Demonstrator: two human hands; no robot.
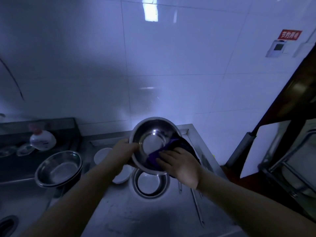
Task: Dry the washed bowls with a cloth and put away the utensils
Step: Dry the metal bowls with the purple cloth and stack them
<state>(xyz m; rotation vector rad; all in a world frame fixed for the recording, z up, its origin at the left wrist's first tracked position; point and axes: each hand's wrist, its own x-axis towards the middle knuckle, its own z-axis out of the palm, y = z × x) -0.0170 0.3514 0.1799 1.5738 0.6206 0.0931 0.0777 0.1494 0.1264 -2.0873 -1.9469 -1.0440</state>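
I hold a steel bowl (152, 134) tilted toward me above the sink. My left hand (124, 151) grips its left rim. My right hand (179, 165) presses a dark purple cloth (181, 144) against the bowl's inside at the lower right; part of the cloth hangs over the right rim. Below it another steel bowl (150, 183) rests in the sink. Two white bowls lie to its left, one (101, 155) further back and one (122, 177) partly hidden by my left arm. Stacked steel bowls (59, 169) stand on the left. Long metal utensils (197, 205) lie at the right.
A white soap bottle (42, 139) and small glass dishes (24, 149) stand on the dark counter at the left. The sink drain (7, 224) is at the bottom left. A white tiled wall (153, 74) rises behind. A metal rack (290, 168) stands at the right.
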